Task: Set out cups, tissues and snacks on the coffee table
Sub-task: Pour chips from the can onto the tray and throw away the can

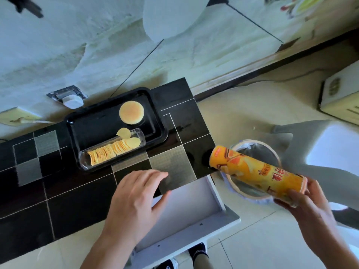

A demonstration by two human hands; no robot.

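Observation:
My right hand (pixel 303 202) grips the bottom end of a yellow crisp tube (pixel 256 171), held tilted on its side over a round bin (pixel 272 152) beside the table. My left hand (pixel 136 197) hovers flat over the black tiled coffee table (pixel 48 200), fingers apart, holding nothing. On the table stands a black tray (pixel 97 123). In it lie a clear plastic sleeve with a row of crisps (pixel 110 150), one loose crisp (pixel 124 133), and a round pale bun (pixel 131 112).
An open white drawer (pixel 186 216) sticks out under the table's front edge, below my left hand. A grey chair (pixel 310 144) stands to the right behind the bin. A small white object (pixel 72 100) lies on the floor beyond the tray. My feet (pixel 198 251) show at the bottom.

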